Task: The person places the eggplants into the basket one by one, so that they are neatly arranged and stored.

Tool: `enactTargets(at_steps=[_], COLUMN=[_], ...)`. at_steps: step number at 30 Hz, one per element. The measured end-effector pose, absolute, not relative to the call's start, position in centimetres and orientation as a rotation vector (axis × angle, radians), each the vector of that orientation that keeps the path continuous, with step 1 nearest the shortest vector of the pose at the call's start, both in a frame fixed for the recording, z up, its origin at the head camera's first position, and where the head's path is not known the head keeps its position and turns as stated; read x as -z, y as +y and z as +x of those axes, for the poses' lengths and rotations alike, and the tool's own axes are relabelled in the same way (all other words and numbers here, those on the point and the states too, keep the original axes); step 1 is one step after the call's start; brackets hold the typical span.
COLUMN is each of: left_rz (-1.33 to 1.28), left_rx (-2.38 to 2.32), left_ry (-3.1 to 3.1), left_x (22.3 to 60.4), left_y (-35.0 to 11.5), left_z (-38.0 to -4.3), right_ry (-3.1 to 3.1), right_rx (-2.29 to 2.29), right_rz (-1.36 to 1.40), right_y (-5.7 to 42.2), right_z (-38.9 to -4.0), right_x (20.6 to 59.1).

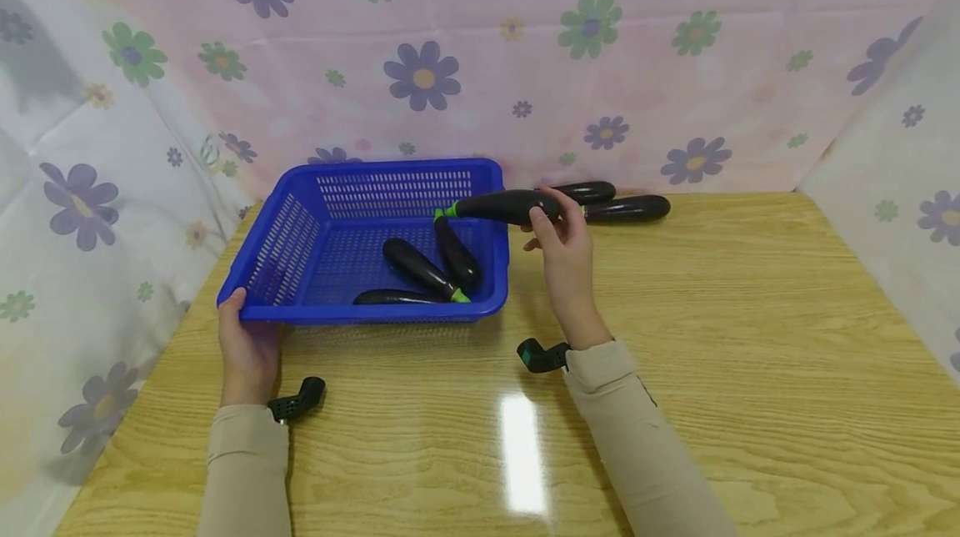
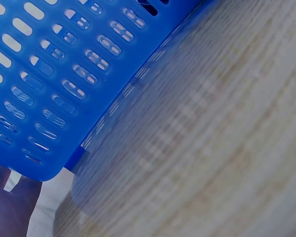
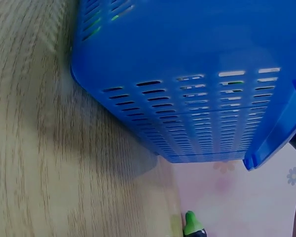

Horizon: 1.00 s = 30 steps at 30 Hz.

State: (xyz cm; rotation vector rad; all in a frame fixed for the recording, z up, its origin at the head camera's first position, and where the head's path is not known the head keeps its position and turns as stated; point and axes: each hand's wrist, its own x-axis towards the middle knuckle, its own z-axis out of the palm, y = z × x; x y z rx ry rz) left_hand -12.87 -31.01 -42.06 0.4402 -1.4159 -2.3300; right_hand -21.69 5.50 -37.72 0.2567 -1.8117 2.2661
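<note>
In the head view a blue plastic basket with slotted sides sits left of centre on the table. My left hand grips its near left corner, thumb over the rim. Above the basket's right rim my right hand holds a dark eggplant by its thick end, the green stem pointing left over the basket. Inside lie three more: one eggplant slants across the middle, another eggplant lies along the right side, and the near wall partly hides an eggplant.
Behind my right hand, two eggplants lie at the table's back edge by the flowered cloth. In the right wrist view a green stem shows past the basket's slotted side. The wooden table extends to the right.
</note>
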Motion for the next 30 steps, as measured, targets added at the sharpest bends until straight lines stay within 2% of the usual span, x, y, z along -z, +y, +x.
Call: enactTargets(at_steps=[5, 16, 30], left_rz=[0.438, 0.424, 0.448], left_rx=[2.338, 2.340, 2.339], left_ry=[-1.424, -1.419, -1.414], left_x=[42.2, 42.1, 42.0], left_y=[-31.1, -31.0, -30.9], left_z=[-12.9, -12.9, -12.9], right_ry=[-1.867, -2.021, -2.170], right_rx=[-2.258, -2.187, -2.074], right_rz=[0.264, 0.310, 0.362], right_y=[5.3, 4.7, 4.2], right_z=[-21.3, -22.4, -21.2], right_x=[37.3, 39.4, 37.9])
